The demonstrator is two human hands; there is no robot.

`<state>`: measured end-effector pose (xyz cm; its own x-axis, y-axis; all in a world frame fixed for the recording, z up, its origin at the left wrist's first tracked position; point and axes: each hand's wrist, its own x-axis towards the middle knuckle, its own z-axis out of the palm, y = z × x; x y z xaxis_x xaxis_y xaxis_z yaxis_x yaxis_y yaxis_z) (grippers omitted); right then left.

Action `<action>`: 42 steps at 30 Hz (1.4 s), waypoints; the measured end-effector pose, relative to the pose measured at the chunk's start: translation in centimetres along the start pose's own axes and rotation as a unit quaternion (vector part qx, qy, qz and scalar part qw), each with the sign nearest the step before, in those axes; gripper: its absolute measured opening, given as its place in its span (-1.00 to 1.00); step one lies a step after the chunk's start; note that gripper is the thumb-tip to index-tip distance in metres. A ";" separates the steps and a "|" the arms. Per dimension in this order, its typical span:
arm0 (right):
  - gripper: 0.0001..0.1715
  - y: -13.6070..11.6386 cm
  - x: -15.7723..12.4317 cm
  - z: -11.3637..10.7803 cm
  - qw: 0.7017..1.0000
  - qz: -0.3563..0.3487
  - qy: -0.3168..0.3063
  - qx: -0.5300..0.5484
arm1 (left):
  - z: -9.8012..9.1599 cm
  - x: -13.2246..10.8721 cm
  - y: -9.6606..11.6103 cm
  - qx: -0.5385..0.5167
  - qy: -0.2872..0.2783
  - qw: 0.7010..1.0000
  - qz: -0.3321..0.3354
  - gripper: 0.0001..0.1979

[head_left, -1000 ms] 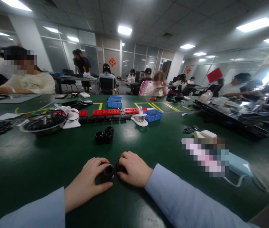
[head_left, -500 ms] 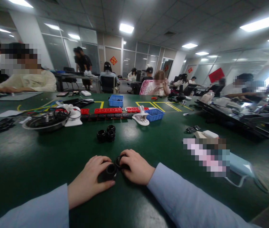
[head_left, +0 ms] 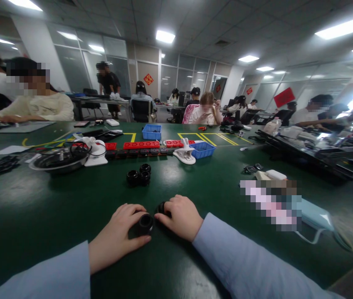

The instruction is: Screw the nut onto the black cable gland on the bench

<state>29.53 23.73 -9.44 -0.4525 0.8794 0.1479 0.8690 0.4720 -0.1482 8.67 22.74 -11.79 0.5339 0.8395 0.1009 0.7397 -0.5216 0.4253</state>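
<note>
Now left hand (head_left: 120, 234) holds black tube (head_left: 145, 224) between thumb and fingers, mouth upward, over green table (head_left: 195, 187). Right hand (head_left: 179, 218), nearer second black ring (head_left: 161, 207), curls round it (mostly hidden, axis unclear); ring lies beyond tube, rightward, apart. Tube's base too dark.

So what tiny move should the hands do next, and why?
Perhaps the right hand could nudge its mostly hidden black piece toward the black ring in the left hand, because a gap separates them while three black rings ahead sit bunched together.
</note>
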 end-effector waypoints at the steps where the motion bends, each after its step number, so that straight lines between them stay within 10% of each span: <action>1: -0.61 0.1 0.0 0.0 1.000 -0.001 0.000 0.004 | 0.0 0.0 0.0 -0.001 -0.001 1.000 -0.001 -0.62; 25: -0.92 0.8 0.1 1.1 0.975 -0.152 0.012 0.160 | -0.1 0.0 0.0 -0.004 0.001 1.000 0.006 -0.62; 42: -0.67 0.7 -0.1 0.7 0.958 -0.137 0.123 0.218 | -0.1 0.0 0.2 -0.012 0.004 1.000 0.009 -0.64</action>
<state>30.04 23.98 -10.25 -0.5436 0.7032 0.4582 0.5340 0.7110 -0.4575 8.78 22.66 -11.57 0.5441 0.8311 0.1153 0.7198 -0.5330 0.4447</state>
